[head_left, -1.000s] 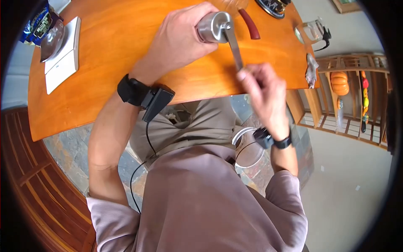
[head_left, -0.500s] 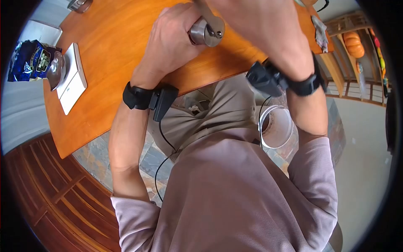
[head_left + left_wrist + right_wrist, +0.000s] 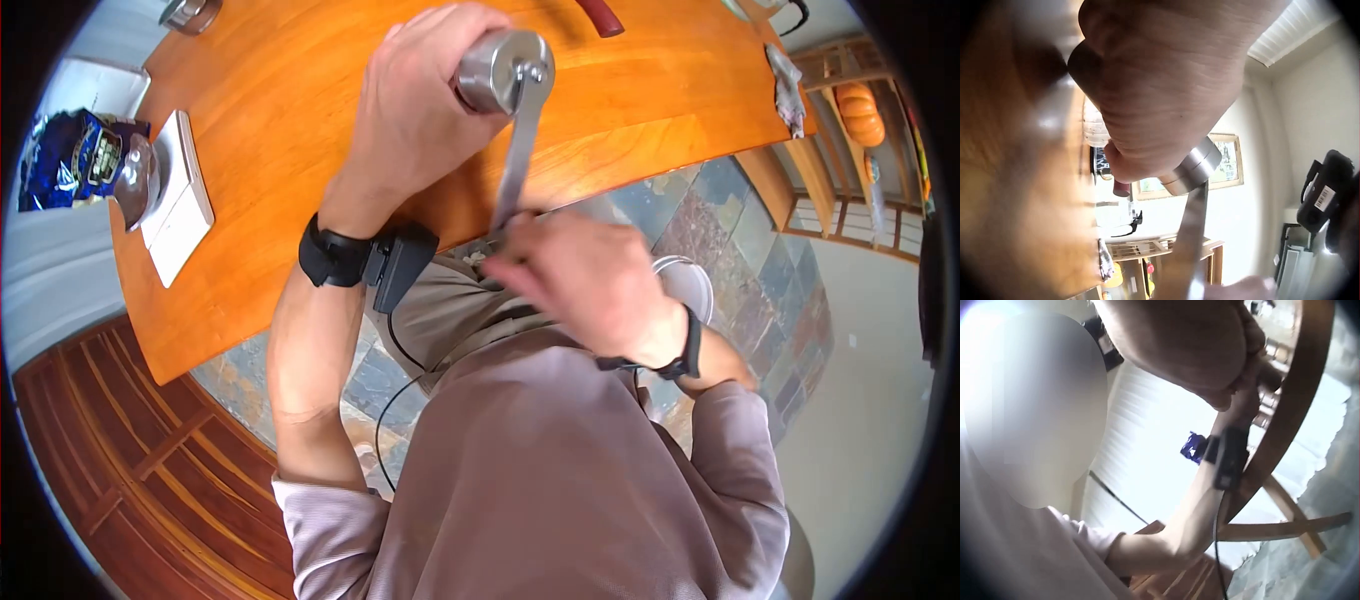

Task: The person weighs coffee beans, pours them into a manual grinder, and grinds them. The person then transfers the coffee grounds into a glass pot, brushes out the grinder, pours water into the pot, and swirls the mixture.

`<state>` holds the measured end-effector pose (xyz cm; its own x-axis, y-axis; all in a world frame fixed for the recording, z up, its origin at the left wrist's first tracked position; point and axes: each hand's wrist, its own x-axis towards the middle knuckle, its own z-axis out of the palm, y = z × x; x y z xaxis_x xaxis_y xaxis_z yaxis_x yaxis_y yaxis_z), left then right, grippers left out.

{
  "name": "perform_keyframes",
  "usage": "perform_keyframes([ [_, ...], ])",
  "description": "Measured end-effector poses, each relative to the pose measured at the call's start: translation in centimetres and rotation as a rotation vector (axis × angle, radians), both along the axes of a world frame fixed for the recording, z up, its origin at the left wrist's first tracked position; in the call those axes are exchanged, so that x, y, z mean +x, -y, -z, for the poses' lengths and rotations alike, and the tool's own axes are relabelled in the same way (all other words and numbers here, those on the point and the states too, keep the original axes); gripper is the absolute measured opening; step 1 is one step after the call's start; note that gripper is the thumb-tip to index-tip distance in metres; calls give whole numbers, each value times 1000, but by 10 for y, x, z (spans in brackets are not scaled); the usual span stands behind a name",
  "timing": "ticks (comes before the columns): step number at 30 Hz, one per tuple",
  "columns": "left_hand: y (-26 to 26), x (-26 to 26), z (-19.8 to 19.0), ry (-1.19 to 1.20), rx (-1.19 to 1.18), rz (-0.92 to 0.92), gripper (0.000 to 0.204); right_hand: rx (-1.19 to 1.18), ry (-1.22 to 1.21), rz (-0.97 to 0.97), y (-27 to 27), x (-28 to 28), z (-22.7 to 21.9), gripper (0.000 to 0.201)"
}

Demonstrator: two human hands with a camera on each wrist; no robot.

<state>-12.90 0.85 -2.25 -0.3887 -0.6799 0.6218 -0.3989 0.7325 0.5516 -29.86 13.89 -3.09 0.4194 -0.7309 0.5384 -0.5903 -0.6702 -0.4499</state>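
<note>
My left hand (image 3: 415,110) wraps round the body of a silver hand coffee grinder (image 3: 488,76), held tilted over the table (image 3: 660,90) near its front edge. The grinder's metal top faces the head camera, and a flat crank arm (image 3: 518,150) runs from it toward my body. At the crank's far end, my right hand (image 3: 595,285) has its fingers curled round the end, hiding the knob; it is slightly blurred. In the left wrist view, the grinder's steel end (image 3: 1192,167) sticks out past the left hand, with the crank below.
At the left stand a blue bag (image 3: 70,165), a clear bowl (image 3: 138,182) and a flat white device (image 3: 180,225). A dark red handle (image 3: 601,16) lies beyond the grinder. A crumpled cloth (image 3: 787,92) lies at the right edge, and a white bucket (image 3: 692,280) is on the floor.
The crank has turned round the grinder's top. My right hand swept from the near right, across the far side, then back to the near side. The left hand keeps its grip.
</note>
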Motion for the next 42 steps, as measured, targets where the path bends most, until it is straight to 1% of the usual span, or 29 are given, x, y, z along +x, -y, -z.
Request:
perform_keyframes([
  [1, 0, -1, 2, 16, -49, 4, 33, -104, 59, -80, 3, 17, 1, 20],
  [3, 0, -1, 2, 44, -107, 24, 29, -123, 6, -190, 18, 33, -28, 16],
  [5, -3, -1, -1, 14, 43, 1, 28, -217, -25, -227, 43, 44, -51, 13],
  [7, -11, -3, 9, 17, -48, -49, 28, -415, -29, -162, 80, 50, -67, 20],
  [9, -10, 0, 39, -510, 476, 34, 28, -450, -35, -151, 109, 29, -90, 24],
  [10, -10, 9, 13, 119, -10, 15, 29, -474, -44, -157, 121, 18, -96, 28],
  [12, -7, 0, -2, 70, -37, 6, 31, -154, 244, -83, 144, -9, -95, 26],
  [13, -4, -1, -3, 28, -61, -1, 33, 100, -121, 268, 131, -18, -122, 24],
  [14, -2, 2, 0, 64, -19, -22, 42, -222, -128, 297, 128, -28, -105, 28],
  [15, 0, 5, 3, 55, -17, -36, 42, 80, -231, 419, 124, -42, -99, 28],
  [16, 0, 4, 0, -24, 35, -33, 41, -203, -135, 333, 128, -56, -55, 36],
  [18, 0, 2, -1, -113, 94, -48, 40, -16, -157, 425, 90, -63, -35, 34],
  [20, 4, 0, -3, -125, 40, -19, 37, 2, -170, 369, 51, -57, -21, 30],
  [22, 4, 2, -2, -105, 58, -22, 39, 5, -232, 169, 23, -46, -17, 28],
  [23, 3, 3, -2, -84, 76, -18, 41, -13, -182, 48, 15, -35, -21, 29],
  [24, 1, 4, 0, -74, 75, -5, 41, -120, -147, -73, 12, -21, -14, 19],
  [25, 0, 3, 0, -80, 127, -13, 38, -70, -242, -243, 16, -2, -40, 26],
  [27, -5, 3, -2, -94, 144, -18, 36, -210, -188, -350, 40, 19, -49, 22],
  [28, -8, 3, -4, -104, 246, -51, 35, -282, -181, -402, 53, 28, -59, 21],
  [29, -8, 2, -1, -112, 354, -87, 34, -352, -219, -365, 65, 38, -68, 20],
  [30, -2, -17, 17, -339, -297, -125, 32, -419, -256, -328, 77, 44, -76, 20],
  [31, 0, -15, 13, -342, -315, -115, 32, -437, -261, -319, 91, 44, -88, 20],
  [34, -9, 5, 5, 14, -62, -22, 32, -399, -183, -282, 137, 30, -108, 21],
  [36, -8, 5, -2, 37, -5, -40, 34, -449, -7, -59, 159, 5, -104, 21],
  [37, -6, 5, -3, 64, 58, -55, 37, -331, -25, 24, 159, -15, -99, 22],
  [38, -3, 7, 1, 34, 57, -42, 39, -232, -115, 136, 153, -32, -96, 22],
  [40, -4, 5, -2, -72, 148, -63, 39, -32, -86, 195, 132, -54, -81, 23],
  [41, -5, 4, -4, -159, 237, -81, 39, -20, -103, 191, 118, -62, -71, 23],
  [42, -1, 3, -5, -167, 137, -95, 38, 104, -128, 191, 101, -68, -62, 23],
])
